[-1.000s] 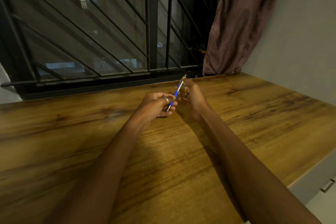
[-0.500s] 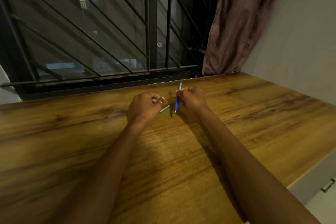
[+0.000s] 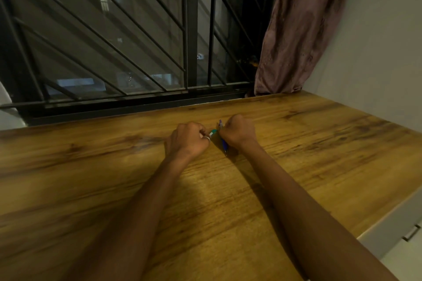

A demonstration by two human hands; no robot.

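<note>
Gripping a blue pen (image 3: 224,143) in a closed fist, the right hand (image 3: 238,132) sits just right of frame centre, knuckles up, low over the wooden table (image 3: 319,143). Pen: slim, blue barrel, paler upper end showing above the fist, pointed lower end showing below it, aimed at the wood. It stands near upright, slightly tilted; tip contact with the table cannot be told. The left hand (image 3: 186,140), just left of centre, has its fingers curled and pinches a short green-and-white piece (image 3: 213,132). Only the end of that piece shows, pointing right toward the pen and just beside it; whether the two touch is not resolvable. A silver ring (image 3: 207,138) sits on one left finger. Both forearms run from the bottom edge up to centre. Upper left and upper middle: window with dark metal grille (image 3: 191,29), night outside. Upper right: dusty-pink curtain (image 3: 296,29) hanging to the table's far edge, pale wall (image 3: 376,52) beside it. Lower right: white cabinet front (image 3: 388,230) with a handle (image 3: 412,234), closed; contents hidden.
</note>
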